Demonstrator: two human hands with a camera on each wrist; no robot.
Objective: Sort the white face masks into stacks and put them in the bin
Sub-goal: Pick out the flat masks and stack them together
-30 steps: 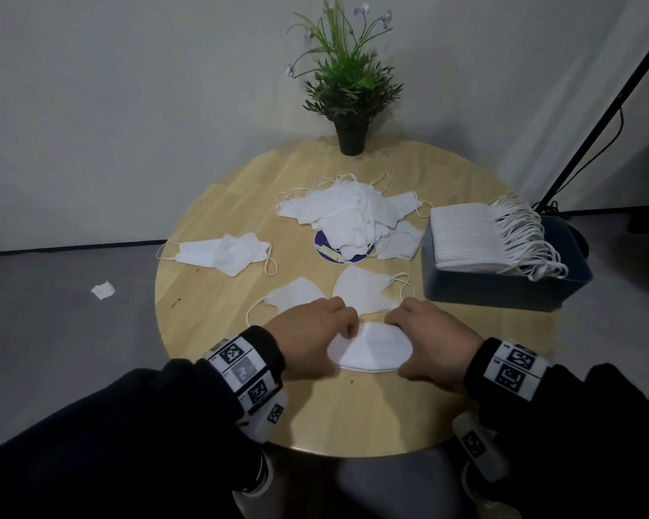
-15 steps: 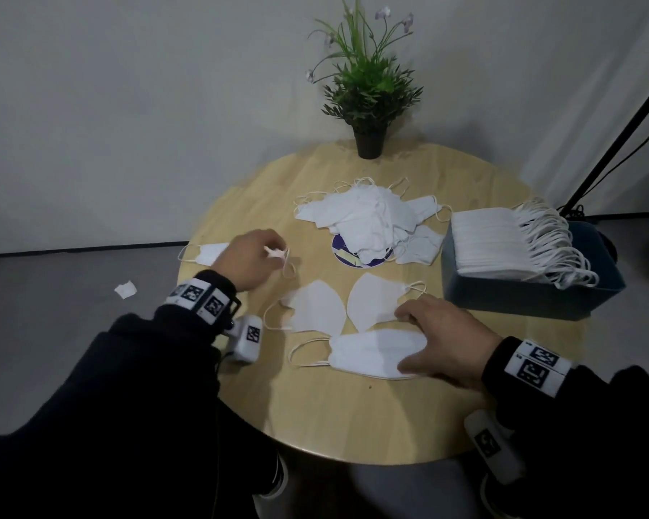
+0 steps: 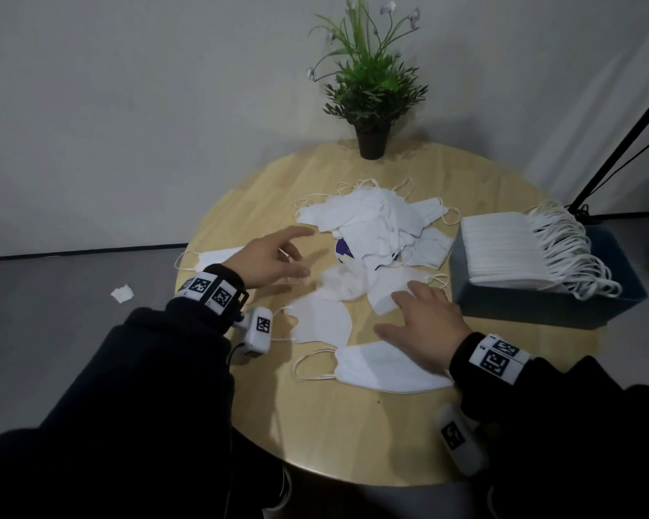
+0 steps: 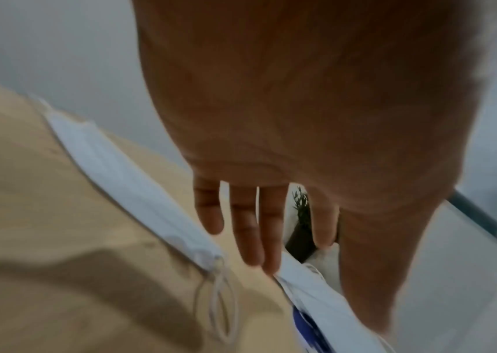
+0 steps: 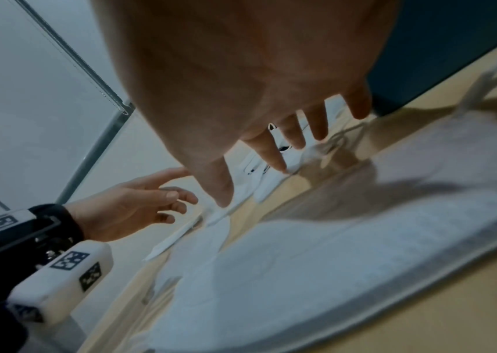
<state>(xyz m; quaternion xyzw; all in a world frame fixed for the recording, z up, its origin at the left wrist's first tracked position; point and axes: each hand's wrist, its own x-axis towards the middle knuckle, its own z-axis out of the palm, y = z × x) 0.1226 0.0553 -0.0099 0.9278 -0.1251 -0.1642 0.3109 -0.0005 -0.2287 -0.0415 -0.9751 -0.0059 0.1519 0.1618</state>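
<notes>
The head view takes in the whole round bench (image 3: 315, 436): a loose pile of masks (image 3: 375, 226) at its middle, a few single masks nearer the person, and a blue bin (image 3: 540, 312) at the right edge, already carrying a neat stack of masks (image 3: 502, 252) with the ear loops hanging off to the right. A potted plant (image 3: 368, 88) stands at the far side.

The left hand (image 3: 266, 258) hovers above the bench with fingers spread — an open grip, holding nothing. The left wrist view adds what the head view hides: straight fingers (image 4: 271, 227) with a folded mask (image 4: 138, 188) lying flat on the wood just left of them.

The right hand (image 3: 424, 324) is also open, its fingers spread, over the nearest mask (image 3: 383, 368). The right wrist view shows that mask (image 5: 316, 270) large beneath the palm; whether the fingertips (image 5: 277, 160) touch the masks below is too blurred to tell.
</notes>
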